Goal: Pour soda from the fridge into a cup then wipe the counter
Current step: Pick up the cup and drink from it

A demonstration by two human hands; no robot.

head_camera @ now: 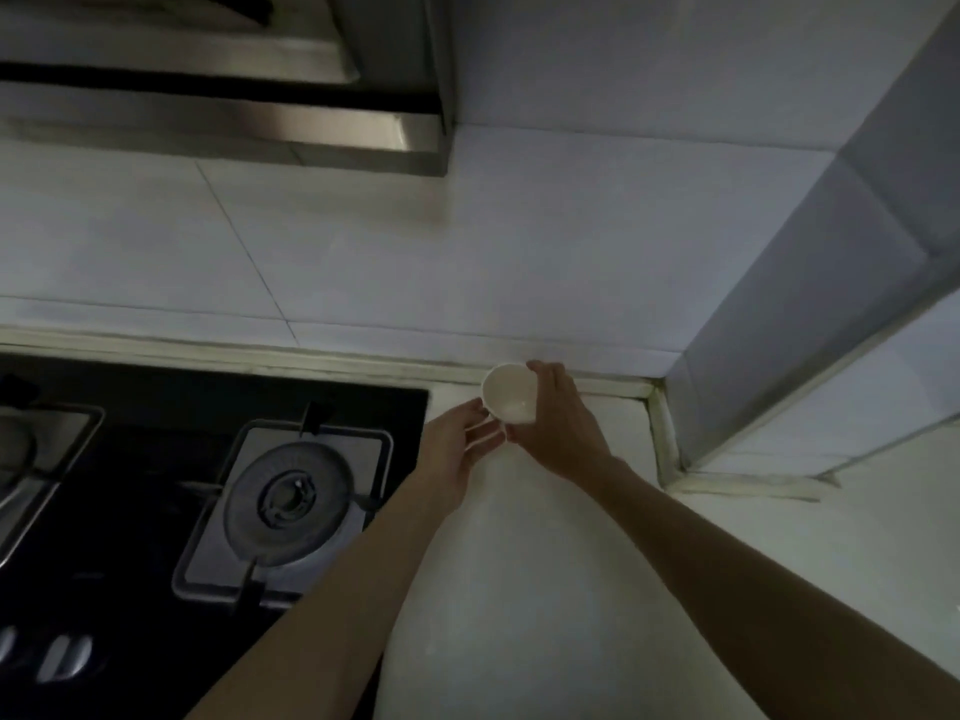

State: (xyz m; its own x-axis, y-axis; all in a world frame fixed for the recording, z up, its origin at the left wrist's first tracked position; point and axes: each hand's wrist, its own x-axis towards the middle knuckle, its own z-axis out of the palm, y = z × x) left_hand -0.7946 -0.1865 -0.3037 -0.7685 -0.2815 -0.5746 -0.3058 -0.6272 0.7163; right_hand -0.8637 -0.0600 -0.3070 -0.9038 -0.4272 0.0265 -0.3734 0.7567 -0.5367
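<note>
A small white cup [508,393] is held tilted near the back of the white counter [545,563], its open mouth turned toward me and its inside looking empty. My right hand [563,423] wraps around the cup's right side. My left hand [460,449] touches its lower left edge with the fingertips, and something pale, maybe the cup's handle, lies between those fingers. No soda bottle or can, fridge or cloth is in view.
A black gas hob [208,485] with a round burner [288,504] lies left of the counter strip, with knobs [62,657] at its front. A steel range hood [223,96] hangs above. A tiled wall runs behind, and a tiled column [805,330] juts out at right.
</note>
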